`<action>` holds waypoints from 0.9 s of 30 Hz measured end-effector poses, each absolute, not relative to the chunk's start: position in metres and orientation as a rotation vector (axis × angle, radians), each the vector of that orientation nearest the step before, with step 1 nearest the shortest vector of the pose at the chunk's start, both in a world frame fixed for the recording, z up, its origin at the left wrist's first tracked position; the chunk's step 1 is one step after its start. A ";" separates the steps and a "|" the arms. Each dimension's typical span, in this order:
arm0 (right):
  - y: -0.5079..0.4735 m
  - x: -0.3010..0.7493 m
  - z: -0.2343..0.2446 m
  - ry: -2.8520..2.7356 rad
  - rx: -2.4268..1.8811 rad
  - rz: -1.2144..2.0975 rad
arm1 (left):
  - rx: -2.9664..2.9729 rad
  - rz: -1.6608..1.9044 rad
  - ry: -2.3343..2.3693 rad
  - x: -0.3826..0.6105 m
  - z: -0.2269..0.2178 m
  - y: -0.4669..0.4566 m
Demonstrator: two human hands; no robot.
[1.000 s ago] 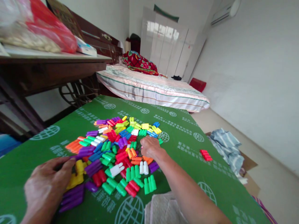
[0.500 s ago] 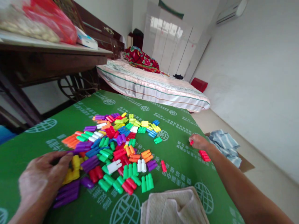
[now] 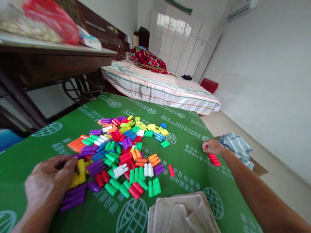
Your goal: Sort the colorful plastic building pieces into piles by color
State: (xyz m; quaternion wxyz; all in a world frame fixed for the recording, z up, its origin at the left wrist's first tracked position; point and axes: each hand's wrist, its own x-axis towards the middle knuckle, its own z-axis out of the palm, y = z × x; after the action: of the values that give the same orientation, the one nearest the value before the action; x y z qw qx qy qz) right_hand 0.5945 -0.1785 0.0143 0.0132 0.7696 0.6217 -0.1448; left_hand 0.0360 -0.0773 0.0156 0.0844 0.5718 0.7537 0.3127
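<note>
Many bullet-shaped plastic toy blocks [image 3: 126, 158], joined in small rows, lie in a mixed-colour pile on the green tabletop [image 3: 179, 197]. At the left edge of the pile is my left hand [image 3: 50, 181], its thumb and fingers closed together beside yellow blocks [image 3: 80, 174] and purple blocks [image 3: 74, 197]. Whatever sits between those fingertips is hidden. My right hand [image 3: 213, 147] reaches to the table's right side and pinches a small red toy block [image 3: 206, 147]. Just below it lies a row of red blocks [image 3: 214, 160]. A single red block [image 3: 171, 170] rests apart from the pile.
A folded beige cloth [image 3: 182, 213] lies at the near edge. Beyond the table stands a bed [image 3: 160, 87]. A dark wooden sewing table [image 3: 55, 61] with bags on it is at the left. Striped blue cloth [image 3: 234, 147] lies past the right edge.
My right hand has moved slightly right and closer to the row of red blocks, still with the red block. My left hand stays by the pile; the view has shifted a little.
</note>
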 end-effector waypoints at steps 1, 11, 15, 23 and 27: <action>-0.180 0.595 0.014 1.944 2.407 -0.451 | 1.699 0.885 2.260 0.038 0.019 -0.080; -0.188 0.594 0.009 1.959 2.531 -0.425 | 1.684 0.806 2.292 0.039 0.023 -0.076; -0.185 0.586 0.011 1.927 2.598 -0.390 | 1.655 0.796 2.296 0.038 0.021 -0.076; -0.163 0.510 0.017 2.073 2.660 -0.558 | 1.675 0.854 2.250 0.036 0.019 -0.079; -0.152 0.454 0.014 2.178 2.682 -0.710 | 1.675 0.866 2.238 0.036 0.018 -0.081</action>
State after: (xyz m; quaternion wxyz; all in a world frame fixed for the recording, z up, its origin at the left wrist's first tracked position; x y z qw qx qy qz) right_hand 0.4544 -0.1516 0.0135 -0.1914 0.7463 0.6061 -0.1977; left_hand 0.0356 -0.0809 0.0178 0.1073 0.5690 0.7603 0.2944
